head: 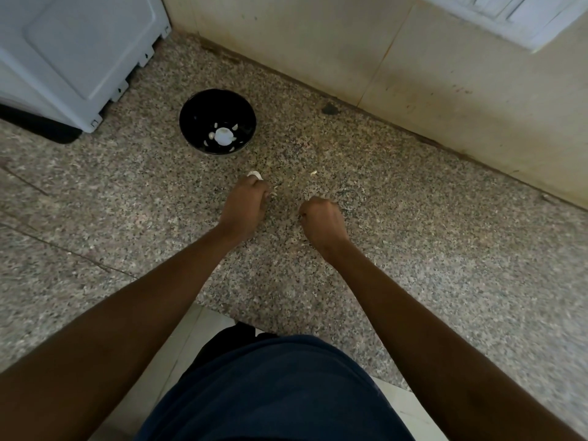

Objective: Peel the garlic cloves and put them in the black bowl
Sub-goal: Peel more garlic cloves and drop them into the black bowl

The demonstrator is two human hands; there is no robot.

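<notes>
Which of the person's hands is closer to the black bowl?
The left. The left hand sits just below the black bowl, holding garlic. The right hand, a closed fist, is farther off to the bowl's lower right.

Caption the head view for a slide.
Left hand grips garlic, right hand fisted, black bowl with cloves behind on granite counter.

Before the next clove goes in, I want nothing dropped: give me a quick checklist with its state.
1. Black bowl upright on the counter: ok.
2. Bowl already holds white garlic pieces: ok.
3. Left hand grips something white: ok; whether it is peeled: cannot tell.
4. Right hand closed in a fist, contents: cannot tell.
5. Path from left hand to bowl clear: ok.
6. Loose scrap on the counter: not ok.
</notes>
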